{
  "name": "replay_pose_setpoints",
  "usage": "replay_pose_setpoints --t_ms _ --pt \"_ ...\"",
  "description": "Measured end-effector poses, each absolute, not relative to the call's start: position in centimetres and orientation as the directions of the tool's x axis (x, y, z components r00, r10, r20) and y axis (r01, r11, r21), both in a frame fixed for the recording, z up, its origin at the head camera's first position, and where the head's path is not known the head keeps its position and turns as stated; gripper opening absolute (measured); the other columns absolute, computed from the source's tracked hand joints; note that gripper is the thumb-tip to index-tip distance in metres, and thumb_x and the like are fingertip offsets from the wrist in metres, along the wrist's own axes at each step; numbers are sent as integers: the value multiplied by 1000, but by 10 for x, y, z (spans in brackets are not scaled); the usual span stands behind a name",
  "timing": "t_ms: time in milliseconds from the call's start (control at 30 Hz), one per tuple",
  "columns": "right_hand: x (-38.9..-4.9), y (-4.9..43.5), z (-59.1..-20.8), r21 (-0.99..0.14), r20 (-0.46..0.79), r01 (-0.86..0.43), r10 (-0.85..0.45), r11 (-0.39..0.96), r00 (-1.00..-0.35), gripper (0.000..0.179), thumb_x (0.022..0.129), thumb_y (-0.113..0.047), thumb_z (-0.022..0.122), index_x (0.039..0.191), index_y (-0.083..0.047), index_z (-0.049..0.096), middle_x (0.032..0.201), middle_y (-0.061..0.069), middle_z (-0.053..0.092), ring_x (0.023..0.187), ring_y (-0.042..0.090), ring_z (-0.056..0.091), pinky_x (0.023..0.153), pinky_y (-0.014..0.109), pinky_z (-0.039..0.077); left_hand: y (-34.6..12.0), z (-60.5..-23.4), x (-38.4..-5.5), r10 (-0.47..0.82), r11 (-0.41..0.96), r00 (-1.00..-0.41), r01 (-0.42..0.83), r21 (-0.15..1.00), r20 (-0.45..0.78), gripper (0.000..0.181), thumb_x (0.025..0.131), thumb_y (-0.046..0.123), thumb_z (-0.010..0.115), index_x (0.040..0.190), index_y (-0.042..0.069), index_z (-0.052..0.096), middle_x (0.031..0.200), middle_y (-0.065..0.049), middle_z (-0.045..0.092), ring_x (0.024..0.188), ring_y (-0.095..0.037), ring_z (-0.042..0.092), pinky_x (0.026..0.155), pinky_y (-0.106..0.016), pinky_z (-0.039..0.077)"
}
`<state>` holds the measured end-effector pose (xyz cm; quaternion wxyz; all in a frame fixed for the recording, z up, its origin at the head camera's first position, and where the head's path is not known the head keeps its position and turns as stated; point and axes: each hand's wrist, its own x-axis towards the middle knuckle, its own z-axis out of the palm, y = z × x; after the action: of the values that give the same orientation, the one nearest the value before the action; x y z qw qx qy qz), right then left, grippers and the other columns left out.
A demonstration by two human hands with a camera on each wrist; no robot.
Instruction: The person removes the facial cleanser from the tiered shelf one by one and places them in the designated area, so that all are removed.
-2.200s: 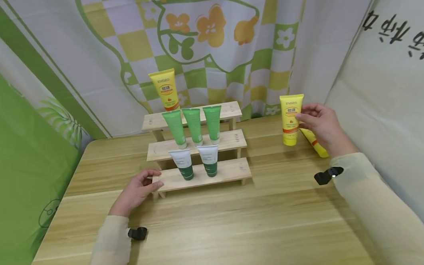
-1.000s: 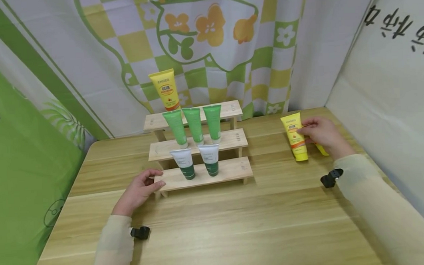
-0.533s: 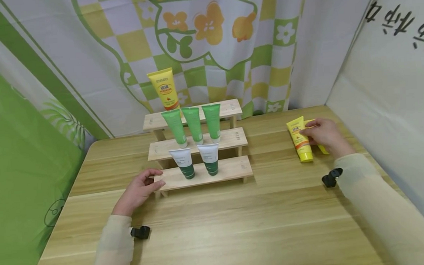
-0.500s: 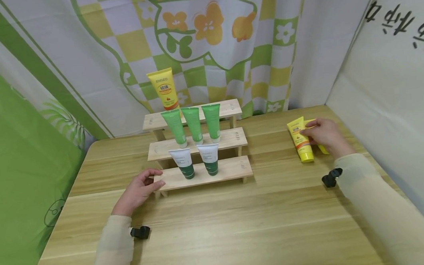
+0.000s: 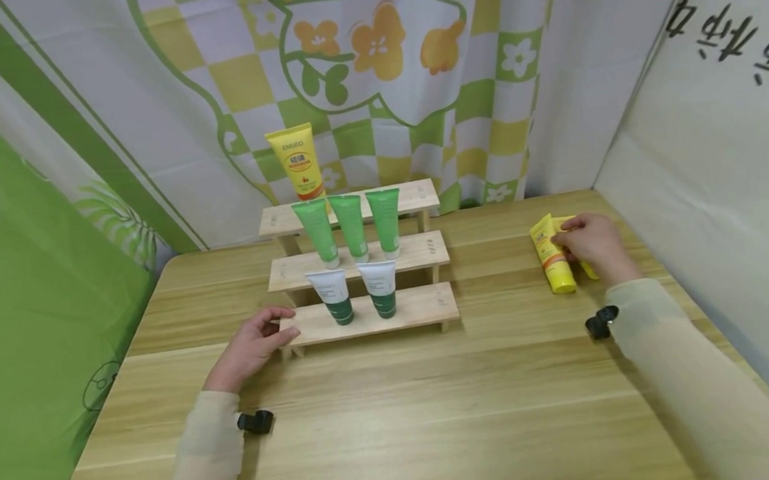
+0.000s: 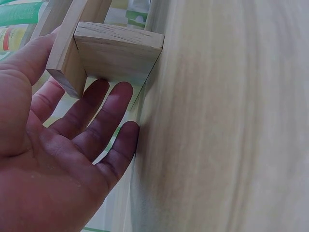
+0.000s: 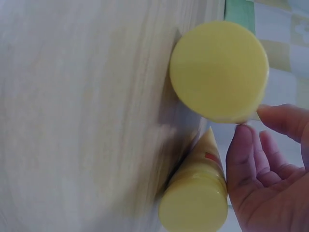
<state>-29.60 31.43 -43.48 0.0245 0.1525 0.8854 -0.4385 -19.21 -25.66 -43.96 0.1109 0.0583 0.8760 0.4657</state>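
Observation:
My right hand [image 5: 593,245] pinches a yellow squeeze tube [image 5: 550,251] by its side edge at the table's right; the tube leans low, cap toward me. In the right wrist view its round yellow cap [image 7: 219,71] faces the camera, with a second yellow tube [image 7: 194,205] lying beside it. That second tube is mostly hidden behind my hand in the head view. At the other side, my left hand [image 5: 249,348] holds the left end of the lowest tier of a wooden step stand [image 5: 421,307]. Thumb and fingers lie around the board's end [image 6: 72,72] in the left wrist view.
On the top tier stands a yellow tube [image 5: 298,161]. Three green tubes [image 5: 353,227] are on the middle tier, two white-and-green tubes [image 5: 380,287] on the lowest. A patterned curtain [image 5: 375,59] hangs behind the wooden table [image 5: 433,411].
My right hand has lowered the yellow tube from upright in the air to a slanted position near the table, shifting it right toward the other tube. My left hand stays at the stand.

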Motion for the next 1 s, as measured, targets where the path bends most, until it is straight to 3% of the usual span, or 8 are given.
replay_pose_setpoints --t_ms 200,367,767,1000 --pt "-292 315 -433 -787 -183 301 262 538 -947 44 87 -17 64 123 4 50 93 11 56 68 10 59 64 28 54 -261 -452 -197 211 541 -968 3 841 -133 39 90 30 65 121 9 53 111 -13 56 83 -18 50 69 -28 45" --pt "-289 313 -431 -793 -198 307 254 526 -947 45 90 -21 62 125 4 48 102 12 53 71 9 58 66 27 54 -267 -465 -203 191 550 -972 -8 835 -135 40 89 35 66 120 14 54 108 -8 57 82 -17 49 68 -27 45" --pt "-284 300 -421 -826 -161 263 239 498 -958 46 90 -27 63 124 1 50 111 12 54 79 13 62 68 30 55 -261 -446 -195 208 549 -969 1 836 -135 37 91 29 64 121 10 54 105 -13 57 80 -18 48 66 -26 43" --pt "-281 288 -414 -876 -114 178 165 449 -980 42 91 -22 62 122 4 51 85 -7 61 73 10 63 68 32 55 -272 -471 -204 203 549 -972 10 835 -122 41 88 39 65 120 16 55 102 -9 56 80 -18 47 66 -26 43"
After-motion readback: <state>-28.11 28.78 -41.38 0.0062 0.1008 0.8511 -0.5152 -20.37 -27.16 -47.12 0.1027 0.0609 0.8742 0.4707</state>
